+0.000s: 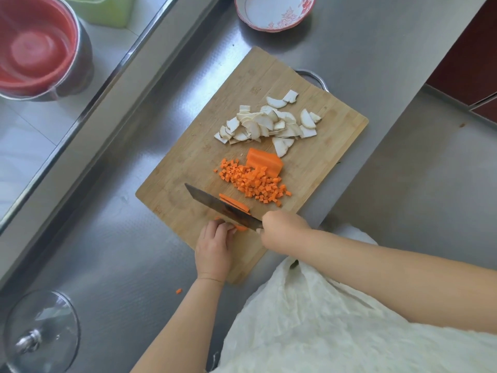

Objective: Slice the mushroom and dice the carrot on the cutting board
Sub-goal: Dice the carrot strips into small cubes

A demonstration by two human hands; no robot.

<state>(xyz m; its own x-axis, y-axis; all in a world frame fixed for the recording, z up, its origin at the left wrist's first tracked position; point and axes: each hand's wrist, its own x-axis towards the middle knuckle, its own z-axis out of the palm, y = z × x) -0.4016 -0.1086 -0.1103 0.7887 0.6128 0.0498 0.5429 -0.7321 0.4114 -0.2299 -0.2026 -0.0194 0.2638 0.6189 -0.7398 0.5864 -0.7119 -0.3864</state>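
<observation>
Carrot, part diced, on cutting board (188, 168) on steel bench (363, 63).

Carrot dice (255, 183): loose heap at mid-board; small, light, likely to roll or scatter if brushed. One stray cube (178, 291) lies on the bench, off the board.

Carrot chunk (265, 162): uncut, just beyond the dice, touching the heap; appears stiff and dense, flat cut face suited to steady seating.

Carrot strips (234, 203): thin slabs beside the blade; judged firm but prone to slide when stacked.

Mushroom slices (269, 125): pale pile at far side of the board, slicing apparently done; soft, light, breakable.

Knife (223, 208): wide blade, angled over the strips.

Hands: right hand (282, 231) gripping the knife handle; left hand (215, 243) with fingers curled, pinning a carrot piece (240, 228) against the board at the blade.

Handling note: hold strips near the uncut end, fingertips tucked back.
</observation>
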